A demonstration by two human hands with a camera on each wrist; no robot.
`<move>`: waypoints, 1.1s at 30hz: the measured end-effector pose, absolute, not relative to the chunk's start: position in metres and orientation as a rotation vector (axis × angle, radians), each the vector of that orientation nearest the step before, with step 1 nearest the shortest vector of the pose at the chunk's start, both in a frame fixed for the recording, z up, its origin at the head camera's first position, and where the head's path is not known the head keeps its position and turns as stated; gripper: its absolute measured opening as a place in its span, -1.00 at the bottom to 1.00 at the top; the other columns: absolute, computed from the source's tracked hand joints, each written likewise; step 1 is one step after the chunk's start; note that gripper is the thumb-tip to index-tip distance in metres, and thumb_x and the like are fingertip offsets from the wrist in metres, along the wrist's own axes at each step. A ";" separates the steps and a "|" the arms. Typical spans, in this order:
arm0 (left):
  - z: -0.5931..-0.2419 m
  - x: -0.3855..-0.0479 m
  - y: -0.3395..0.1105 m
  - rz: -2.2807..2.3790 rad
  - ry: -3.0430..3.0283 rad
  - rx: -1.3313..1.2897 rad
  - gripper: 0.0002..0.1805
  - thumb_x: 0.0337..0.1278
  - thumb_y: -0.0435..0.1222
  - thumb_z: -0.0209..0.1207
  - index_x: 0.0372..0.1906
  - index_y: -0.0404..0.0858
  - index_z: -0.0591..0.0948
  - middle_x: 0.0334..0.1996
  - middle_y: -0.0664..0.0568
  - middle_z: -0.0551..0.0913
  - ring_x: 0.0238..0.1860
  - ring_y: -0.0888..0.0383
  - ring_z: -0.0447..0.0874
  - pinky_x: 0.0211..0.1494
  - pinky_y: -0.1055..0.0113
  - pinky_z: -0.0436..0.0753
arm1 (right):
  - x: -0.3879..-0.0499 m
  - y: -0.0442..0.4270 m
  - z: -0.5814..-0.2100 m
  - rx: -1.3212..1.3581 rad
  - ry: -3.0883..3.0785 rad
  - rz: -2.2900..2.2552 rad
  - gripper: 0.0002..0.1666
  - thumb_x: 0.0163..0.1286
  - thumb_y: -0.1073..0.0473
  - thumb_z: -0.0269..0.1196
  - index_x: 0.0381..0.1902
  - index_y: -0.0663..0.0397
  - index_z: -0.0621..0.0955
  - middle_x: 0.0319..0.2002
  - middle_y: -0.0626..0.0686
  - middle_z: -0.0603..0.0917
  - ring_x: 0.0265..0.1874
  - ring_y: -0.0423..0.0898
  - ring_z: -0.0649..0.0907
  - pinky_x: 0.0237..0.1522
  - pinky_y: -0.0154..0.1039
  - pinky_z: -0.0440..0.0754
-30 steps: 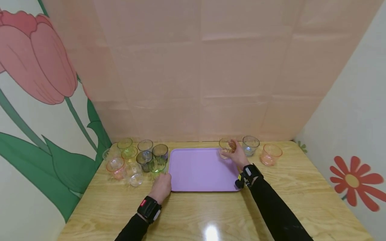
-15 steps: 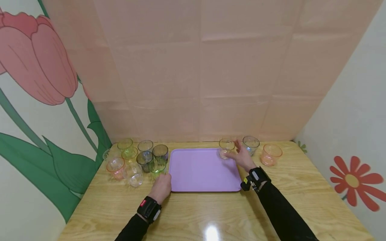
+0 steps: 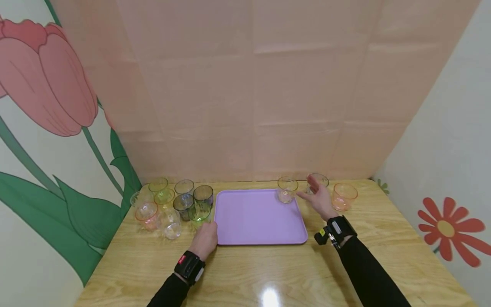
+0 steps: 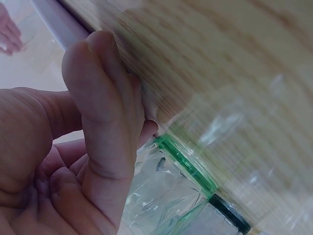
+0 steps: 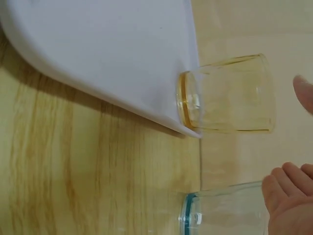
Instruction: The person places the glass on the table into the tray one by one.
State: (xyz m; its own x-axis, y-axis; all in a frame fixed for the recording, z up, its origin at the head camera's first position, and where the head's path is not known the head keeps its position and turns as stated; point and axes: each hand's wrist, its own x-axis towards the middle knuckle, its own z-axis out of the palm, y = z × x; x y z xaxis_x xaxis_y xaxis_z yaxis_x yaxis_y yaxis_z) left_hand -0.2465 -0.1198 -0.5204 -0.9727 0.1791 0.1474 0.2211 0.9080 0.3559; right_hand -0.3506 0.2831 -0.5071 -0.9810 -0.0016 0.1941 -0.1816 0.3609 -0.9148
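My left hand [image 3: 205,238] grips the front left part of a purple tray [image 3: 261,219], its fingers curled at the rim. Just behind it stands a green glass [image 3: 200,212], whose rim shows close to the fingers in the left wrist view. A yellowish glass [image 3: 287,190] stands upright in the tray's back right corner. To its right my right hand [image 3: 320,200] is spread and holds nothing. It is in front of a bluish glass [image 5: 222,210] and partly hides it in the head view. How far the fingers are from that glass I cannot tell.
At the left stand several tumblers, among them a pink glass [image 3: 147,215], a clear glass [image 3: 171,226] and a dark grey glass [image 3: 203,196]. An orange-pink glass [image 3: 344,197] stands right of my right hand. A beige sheet [image 3: 253,106] closes off the table's back.
My right hand has let go of the yellowish glass on the tray and moved right to the bluish glass. The left hand stays at the tray.
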 end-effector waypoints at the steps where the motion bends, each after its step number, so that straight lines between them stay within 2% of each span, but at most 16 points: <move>1: -0.520 -0.246 -0.120 -0.573 -2.955 -0.313 -0.87 0.14 -0.62 0.19 -0.44 -0.41 0.62 -0.47 -0.28 0.70 -0.39 -0.22 0.78 -0.38 -0.02 0.71 | -0.350 0.284 -0.506 0.159 -2.430 1.689 0.06 0.42 0.33 0.43 0.65 0.44 0.07 0.63 0.47 0.18 0.63 0.41 0.19 0.66 0.21 0.15; 6: -0.521 -0.246 -0.120 -0.559 -2.922 -0.332 -0.88 0.11 -0.61 0.20 -0.46 -0.41 0.62 -0.49 -0.28 0.70 -0.42 -0.22 0.77 -0.41 -0.02 0.71 | -0.343 0.290 -0.501 0.104 -2.308 1.738 -0.07 0.42 0.39 0.40 0.61 0.42 0.21 0.57 0.46 0.31 0.60 0.36 0.29 0.66 0.16 0.19; 10: -0.522 -0.246 -0.120 -0.543 -2.901 -0.345 -0.88 0.10 -0.61 0.21 -0.46 -0.41 0.62 -0.50 -0.27 0.69 -0.43 -0.22 0.76 -0.42 -0.01 0.70 | -0.335 0.295 -0.498 0.024 -2.252 1.707 -0.17 0.43 0.34 0.41 0.57 0.36 0.34 0.48 0.41 0.47 0.48 0.24 0.48 0.57 -0.07 0.42; 13: -0.522 -0.247 -0.120 -0.542 -2.905 -0.340 -0.88 0.10 -0.61 0.21 -0.46 -0.41 0.63 -0.50 -0.26 0.70 -0.43 -0.21 0.77 -0.42 -0.01 0.70 | -0.330 0.299 -0.500 -0.029 -2.204 1.673 -0.29 0.44 0.31 0.42 0.48 0.35 0.47 0.37 0.39 0.57 0.27 -0.02 0.66 0.30 -0.39 0.62; 15: -0.522 -0.247 -0.120 -0.547 -2.915 -0.331 -0.87 0.12 -0.62 0.20 -0.46 -0.41 0.63 -0.49 -0.27 0.70 -0.42 -0.21 0.77 -0.40 -0.01 0.71 | -0.327 0.300 -0.503 -0.059 -2.179 1.647 -0.38 0.44 0.28 0.42 0.39 0.35 0.55 0.29 0.37 0.63 0.10 -0.25 0.69 0.11 -0.56 0.63; 17: -0.522 -0.247 -0.120 -0.550 -2.918 -0.326 -0.87 0.12 -0.62 0.20 -0.46 -0.41 0.63 -0.49 -0.27 0.70 -0.41 -0.21 0.77 -0.40 -0.01 0.71 | -0.322 0.302 -0.505 -0.089 -2.171 1.609 -0.45 0.44 0.24 0.44 0.31 0.35 0.60 0.22 0.35 0.67 -0.03 -0.43 0.67 0.00 -0.64 0.61; 19: -0.522 -0.246 -0.120 -0.551 -2.915 -0.324 -0.87 0.12 -0.62 0.19 -0.46 -0.41 0.63 -0.48 -0.27 0.70 -0.41 -0.21 0.77 -0.39 -0.02 0.71 | -0.317 0.304 -0.507 -0.121 -2.165 1.568 -0.51 0.43 0.21 0.45 0.23 0.34 0.64 0.16 0.34 0.70 -0.12 -0.52 0.64 -0.05 -0.66 0.60; 22: -0.521 -0.244 -0.119 -0.546 -2.894 -0.332 -0.87 0.11 -0.62 0.18 -0.47 -0.42 0.62 -0.49 -0.28 0.70 -0.42 -0.23 0.77 -0.40 -0.03 0.71 | -0.309 0.308 -0.510 -0.179 -2.164 1.515 -0.54 0.42 0.16 0.47 0.17 0.31 0.68 0.09 0.27 0.74 -0.14 -0.51 0.64 -0.08 -0.66 0.60; 24: -0.521 -0.243 -0.119 -0.545 -2.883 -0.339 -0.86 0.10 -0.63 0.17 -0.48 -0.42 0.62 -0.50 -0.28 0.70 -0.42 -0.23 0.77 -0.40 -0.03 0.71 | -0.304 0.311 -0.512 -0.236 -2.158 1.499 -0.53 0.42 0.11 0.48 0.16 0.28 0.69 0.03 0.15 0.76 -0.14 -0.50 0.63 -0.11 -0.65 0.59; 27: -0.520 -0.242 -0.119 -0.546 -2.873 -0.345 -0.86 0.10 -0.62 0.17 -0.48 -0.41 0.61 -0.51 -0.27 0.69 -0.44 -0.23 0.76 -0.42 -0.02 0.70 | -0.299 0.318 -0.516 -0.313 -2.162 1.466 -0.51 0.42 0.02 0.48 0.15 0.22 0.71 -0.10 -0.14 0.75 -0.16 -0.52 0.61 -0.19 -0.64 0.56; 30: -0.520 -0.242 -0.120 -0.549 -2.874 -0.349 -0.86 0.11 -0.62 0.17 -0.48 -0.40 0.60 -0.51 -0.27 0.68 -0.45 -0.22 0.75 -0.44 -0.01 0.69 | -0.295 0.326 -0.521 -0.368 -2.118 1.446 -0.52 0.40 0.01 0.49 0.13 0.21 0.72 -0.22 -0.37 0.69 -0.19 -0.54 0.61 -0.23 -0.64 0.55; 33: -0.520 -0.242 -0.120 -0.557 -2.883 -0.348 -0.86 0.12 -0.62 0.16 -0.47 -0.41 0.60 -0.51 -0.27 0.68 -0.46 -0.22 0.75 -0.44 -0.01 0.68 | -0.293 0.332 -0.526 -0.404 -2.029 1.437 -0.55 0.38 0.07 0.51 0.09 0.23 0.73 -0.26 -0.42 0.66 -0.22 -0.53 0.63 -0.26 -0.65 0.55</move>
State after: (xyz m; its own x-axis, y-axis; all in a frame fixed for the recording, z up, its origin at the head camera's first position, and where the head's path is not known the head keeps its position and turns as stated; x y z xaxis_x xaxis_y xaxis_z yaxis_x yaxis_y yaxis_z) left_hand -0.2424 -0.1198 -0.5198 -0.9554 0.1928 0.2235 0.2622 0.9021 0.3426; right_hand -0.2927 0.3317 -0.5259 -0.7657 0.5668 0.3040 -0.0983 0.3639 -0.9262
